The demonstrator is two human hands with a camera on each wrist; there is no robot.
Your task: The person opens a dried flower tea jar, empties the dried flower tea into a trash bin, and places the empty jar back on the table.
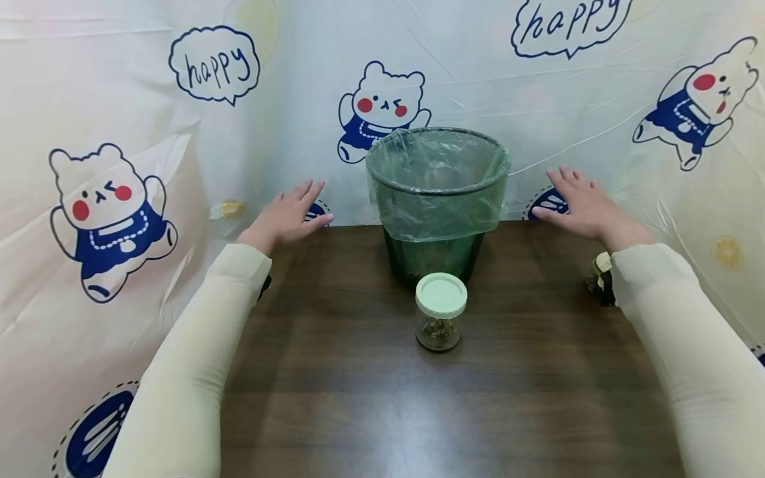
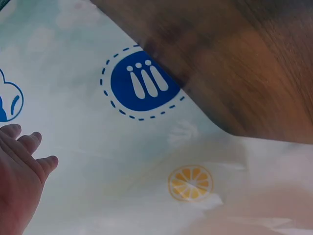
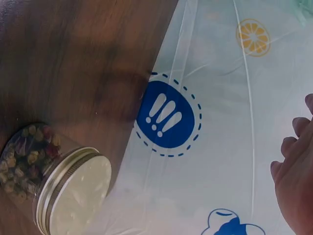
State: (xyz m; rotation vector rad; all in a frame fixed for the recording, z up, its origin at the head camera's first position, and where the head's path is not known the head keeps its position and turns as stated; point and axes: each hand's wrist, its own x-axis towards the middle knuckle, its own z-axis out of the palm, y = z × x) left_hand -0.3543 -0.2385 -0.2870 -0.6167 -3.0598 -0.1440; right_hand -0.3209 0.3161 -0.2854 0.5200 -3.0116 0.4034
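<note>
Presently left hand (image 1: pixel 289 214) and right hand (image 1: pixel 587 204) are holding nothing, fingers wide; bin (image 1: pixel 439 255) is standing at the table's (image 1: pixel 454 418) twelve o'clock, small jar (image 1: pixel 441 312) at its six; flower jar (image 3: pixel 56 178), at two, could be toppling if right sleeve (image 1: pixel 675 312) sweeps low.

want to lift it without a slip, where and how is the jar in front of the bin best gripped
Probably round the clear body of the jar, just below its pale green lid, coming from the right. The jar stands upright, its round wall suits a wraparound grip, and that side is free, while the bin rises close behind.
</note>
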